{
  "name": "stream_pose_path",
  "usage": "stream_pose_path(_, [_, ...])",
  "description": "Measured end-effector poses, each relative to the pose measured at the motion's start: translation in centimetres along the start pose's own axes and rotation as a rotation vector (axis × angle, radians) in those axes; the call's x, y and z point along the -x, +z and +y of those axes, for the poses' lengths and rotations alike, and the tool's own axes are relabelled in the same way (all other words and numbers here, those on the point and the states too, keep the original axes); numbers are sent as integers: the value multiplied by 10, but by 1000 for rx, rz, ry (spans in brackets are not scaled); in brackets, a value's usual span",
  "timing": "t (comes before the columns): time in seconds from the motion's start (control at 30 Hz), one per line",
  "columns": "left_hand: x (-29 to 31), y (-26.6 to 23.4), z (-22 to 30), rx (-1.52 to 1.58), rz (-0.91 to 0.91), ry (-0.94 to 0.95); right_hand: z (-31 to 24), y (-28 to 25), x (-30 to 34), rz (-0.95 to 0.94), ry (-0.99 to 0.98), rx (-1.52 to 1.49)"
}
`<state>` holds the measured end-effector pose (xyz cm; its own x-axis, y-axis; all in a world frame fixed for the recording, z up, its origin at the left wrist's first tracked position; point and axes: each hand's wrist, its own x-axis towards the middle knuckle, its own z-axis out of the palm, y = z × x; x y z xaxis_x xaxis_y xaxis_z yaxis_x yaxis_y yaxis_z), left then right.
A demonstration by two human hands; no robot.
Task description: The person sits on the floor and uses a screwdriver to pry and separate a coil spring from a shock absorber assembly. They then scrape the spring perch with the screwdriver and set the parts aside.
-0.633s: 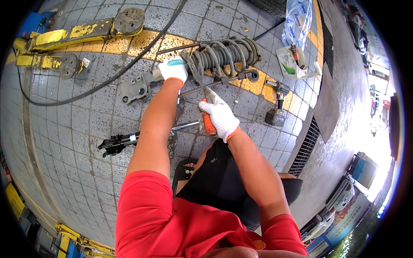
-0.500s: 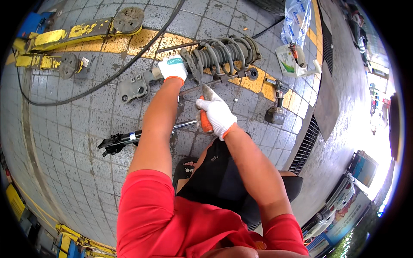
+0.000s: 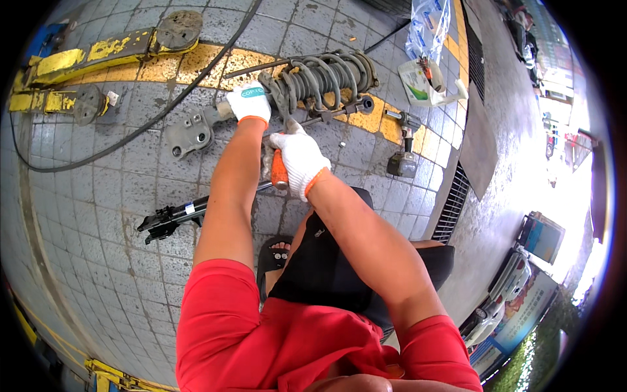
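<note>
A used shock absorber strut point(image 3: 223, 111) with a coil spring point(image 3: 320, 80) around its ribbed dust boot lies across the tiles ahead of me. My left hand point(image 3: 249, 102), in a white glove with an orange cuff, is closed around its tube, between the lower bracket point(image 3: 189, 136) and the spring seat. My right hand point(image 3: 297, 157), also gloved, is closed on an orange cylindrical object point(image 3: 279, 172); the glove hides most of it, so its kind does not show. The right fingertips, dark with grime, are close to the spring seat. Below lies a black strut point(image 3: 171, 221), partly behind my left forearm.
A cordless impact wrench point(image 3: 403, 147) and a cut white jug point(image 3: 424, 81) holding small items lie to the right. Yellow lift arms point(image 3: 85, 62) stand at far left, with a black hose point(image 3: 163, 114) curving across the tiles. A drain grate point(image 3: 452, 202) runs along the right.
My right hand has moved left with the orange object, toward the left hand. The left hand keeps its hold on the strut. The whole view has shifted slightly.
</note>
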<state>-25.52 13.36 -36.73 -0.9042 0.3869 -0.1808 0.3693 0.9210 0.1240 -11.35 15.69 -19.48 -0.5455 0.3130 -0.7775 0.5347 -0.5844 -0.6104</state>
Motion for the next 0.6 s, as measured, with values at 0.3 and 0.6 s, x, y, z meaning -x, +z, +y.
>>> stream_pose_path(0.3, [-11,-36,-18,3,-168,-119,-9,54,-8,-89,-92,357])
stream_pose_path(0.6, [-5,-23,-9,-70,-71,-126,15,97,-49,0,-723,1915])
